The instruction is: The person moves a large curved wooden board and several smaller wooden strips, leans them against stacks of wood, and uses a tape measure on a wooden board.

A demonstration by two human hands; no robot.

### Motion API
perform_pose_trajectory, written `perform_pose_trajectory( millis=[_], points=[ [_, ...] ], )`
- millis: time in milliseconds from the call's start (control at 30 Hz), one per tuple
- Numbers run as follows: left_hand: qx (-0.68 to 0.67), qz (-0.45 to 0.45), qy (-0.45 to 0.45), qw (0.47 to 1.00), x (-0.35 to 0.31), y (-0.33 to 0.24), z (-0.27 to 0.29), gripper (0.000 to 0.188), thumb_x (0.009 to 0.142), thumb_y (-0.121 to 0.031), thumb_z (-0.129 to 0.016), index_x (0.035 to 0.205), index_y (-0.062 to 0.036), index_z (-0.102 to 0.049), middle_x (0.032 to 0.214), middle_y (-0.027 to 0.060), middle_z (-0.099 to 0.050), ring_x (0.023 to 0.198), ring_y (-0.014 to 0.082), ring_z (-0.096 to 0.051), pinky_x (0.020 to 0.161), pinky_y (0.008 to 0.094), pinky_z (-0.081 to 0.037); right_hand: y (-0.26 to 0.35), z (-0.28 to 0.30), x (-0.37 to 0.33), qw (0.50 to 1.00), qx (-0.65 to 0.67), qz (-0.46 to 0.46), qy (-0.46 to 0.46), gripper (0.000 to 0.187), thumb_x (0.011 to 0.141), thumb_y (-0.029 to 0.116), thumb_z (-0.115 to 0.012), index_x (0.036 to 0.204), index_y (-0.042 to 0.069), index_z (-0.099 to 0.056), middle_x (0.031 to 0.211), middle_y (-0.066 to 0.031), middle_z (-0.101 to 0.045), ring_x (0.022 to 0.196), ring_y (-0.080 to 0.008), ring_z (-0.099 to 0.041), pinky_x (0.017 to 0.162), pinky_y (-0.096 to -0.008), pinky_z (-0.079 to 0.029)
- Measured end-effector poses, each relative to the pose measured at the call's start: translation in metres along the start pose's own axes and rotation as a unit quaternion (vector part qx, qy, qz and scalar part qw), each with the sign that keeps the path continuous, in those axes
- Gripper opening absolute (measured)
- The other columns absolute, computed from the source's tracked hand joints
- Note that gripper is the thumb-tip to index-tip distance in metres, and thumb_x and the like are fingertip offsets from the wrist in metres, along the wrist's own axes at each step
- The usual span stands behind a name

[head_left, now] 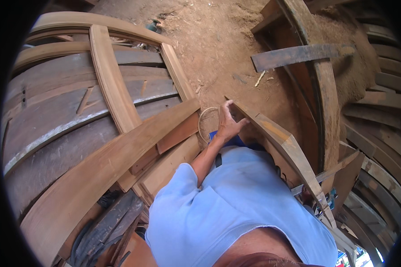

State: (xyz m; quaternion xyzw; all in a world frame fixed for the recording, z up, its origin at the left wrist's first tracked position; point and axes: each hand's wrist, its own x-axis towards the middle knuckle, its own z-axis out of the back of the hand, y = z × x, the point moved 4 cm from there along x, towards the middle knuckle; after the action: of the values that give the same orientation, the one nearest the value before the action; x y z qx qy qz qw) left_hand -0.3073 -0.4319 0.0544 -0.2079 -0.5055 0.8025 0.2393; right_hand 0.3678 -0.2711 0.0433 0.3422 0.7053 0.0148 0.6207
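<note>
My left hand [230, 124] reaches forward and grips the far end of a long wooden board [271, 131]. Its fingers curl at the board's tip, and the thumb lies against the near side. From there the board runs back along my right side, its narrow edge facing up, with a pale orange-brown patch on top. A loop of thin pale cord [202, 122] hangs beside my left wrist. My right hand does not show; my body and the board cover that side.
Left, a wooden frame [113, 82] lies over stacked dark planks [53, 84], with a smooth curved-looking plank [120, 153] in front. Right stands a wooden structure [327, 111] with a short dark board [294, 57] across it. More timber [392, 98] lines the far right. Sawdust covers the ground [209, 58].
</note>
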Motion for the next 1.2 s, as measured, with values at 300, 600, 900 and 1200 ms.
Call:
perform_pose_trajectory(
  millis=[300, 600, 900, 1200],
  points=[
    [-0.222, -0.23, 0.177, 0.931, 0.038, -0.133, 0.021, 0.072, 0.08, -0.068, -0.057, 0.108, -0.0009, -0.055, 0.087, 0.0102, -0.06, 0.085, 0.0192, -0.059, 0.072, 0.0298, -0.047, -0.022, -0.014, 0.04, 0.971, -0.179, -0.096, 0.127, 0.061, 0.095, 0.052, -0.038, 0.14, 0.011, -0.038, 0.142, -0.0159, -0.04, 0.125, -0.0424, -0.04, 0.102, -0.0602, -0.03],
    [-0.343, -0.15, -0.063, 0.925, 0.032, -0.105, 0.005, 0.067, 0.092, -0.067, -0.029, 0.104, -0.0045, -0.051, 0.073, 0.005, -0.051, 0.065, 0.0136, -0.052, 0.062, 0.0277, -0.044, -0.037, -0.079, 0.028, 0.91, -0.302, -0.189, 0.214, 0.039, 0.09, 0.031, -0.056, 0.107, -0.004, -0.06, 0.103, -0.0201, -0.065, 0.097, -0.0389, -0.064, 0.079, -0.0503, -0.051],
    [-0.371, -0.173, -0.144, 0.901, 0.04, -0.125, 0.025, 0.057, 0.097, -0.055, -0.029, 0.099, -0.0022, -0.049, 0.054, 0.0057, -0.047, 0.045, 0.0134, -0.048, 0.043, 0.0255, -0.042, -0.039, -0.163, -0.052, 0.845, -0.486, -0.118, 0.19, 0.03, 0.093, 0.027, -0.053, 0.084, 0.003, -0.068, 0.067, -0.0018, -0.062, 0.056, -0.0104, -0.054, 0.054, -0.0262, -0.042],
    [-0.322, -0.203, -0.17, 0.909, 0.088, -0.229, 0.105, 0.057, 0.099, -0.051, -0.023, 0.096, -0.0028, -0.054, 0.074, 0.0064, -0.056, 0.064, 0.0125, -0.053, 0.058, 0.0274, -0.045, -0.095, -0.235, -0.074, 0.874, -0.419, -0.115, 0.218, 0.029, 0.093, 0.029, -0.053, 0.077, 0.007, -0.065, 0.06, -0.0001, -0.057, 0.054, -0.0102, -0.054, 0.05, -0.0257, -0.041]
  ],
)
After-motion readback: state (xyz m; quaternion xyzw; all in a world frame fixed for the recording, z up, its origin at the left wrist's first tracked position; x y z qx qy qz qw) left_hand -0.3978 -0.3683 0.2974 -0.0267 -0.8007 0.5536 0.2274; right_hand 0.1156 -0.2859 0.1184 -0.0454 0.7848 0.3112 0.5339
